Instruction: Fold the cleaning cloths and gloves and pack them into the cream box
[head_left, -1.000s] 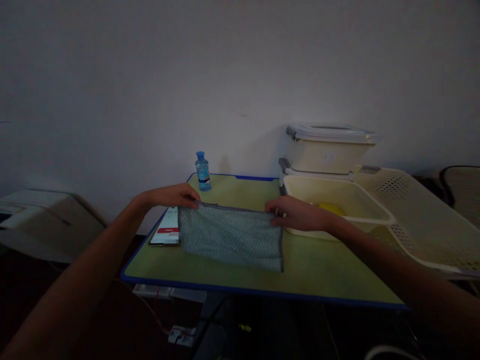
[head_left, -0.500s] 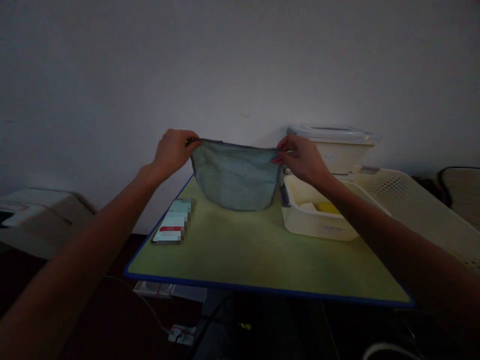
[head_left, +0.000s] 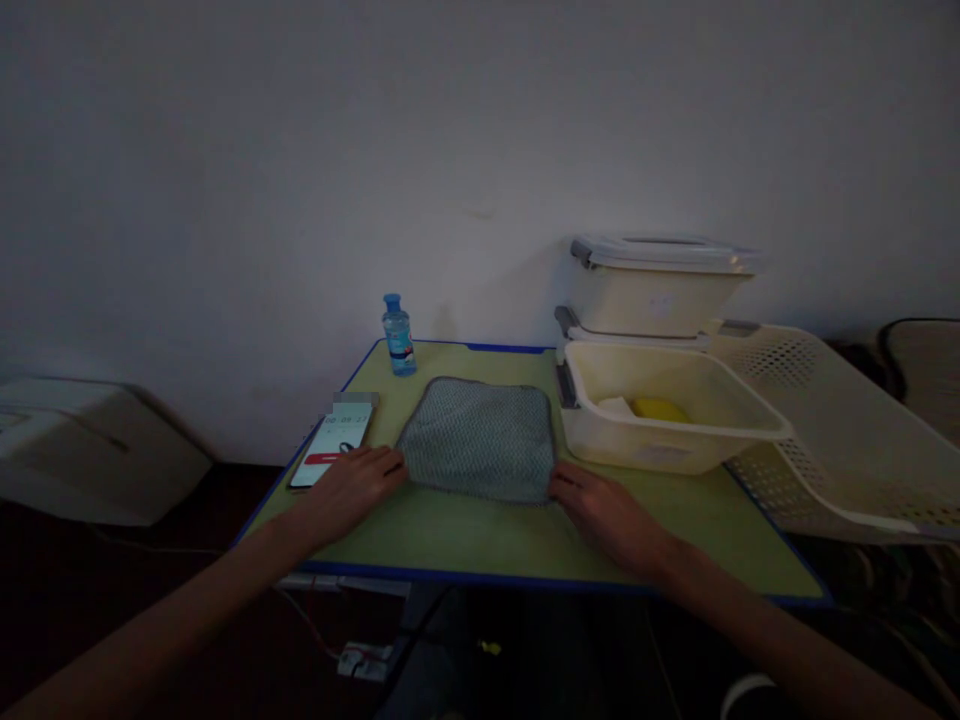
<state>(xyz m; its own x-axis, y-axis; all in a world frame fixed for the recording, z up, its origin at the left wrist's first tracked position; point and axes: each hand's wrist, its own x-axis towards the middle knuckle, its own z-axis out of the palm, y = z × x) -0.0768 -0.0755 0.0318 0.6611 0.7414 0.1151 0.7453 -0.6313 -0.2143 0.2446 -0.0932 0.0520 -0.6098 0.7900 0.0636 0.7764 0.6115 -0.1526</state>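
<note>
A grey cloth [head_left: 480, 440] with a darker stitched edge lies spread out on the green table [head_left: 480, 545]. My left hand [head_left: 367, 485] is closed at the cloth's near left corner, the fingers pinching its edge. At the near right corner, my right hand [head_left: 600, 505] pinches the cloth in the same way. A phone [head_left: 337, 440] with a lit screen lies just beyond my left hand, at the table's left side.
A blue bottle [head_left: 399, 340] stands at the back left of the table. On the right is an open white bin [head_left: 645, 445] holding a yellow item [head_left: 660, 409]. Behind it is a lidded box [head_left: 645, 300]; a perforated white basket [head_left: 847, 430] stands farther right.
Both hands have come down and nearer, bringing the cloth from hanging upright in the air to lying flat on the table. The bottle behind it has come into view.
</note>
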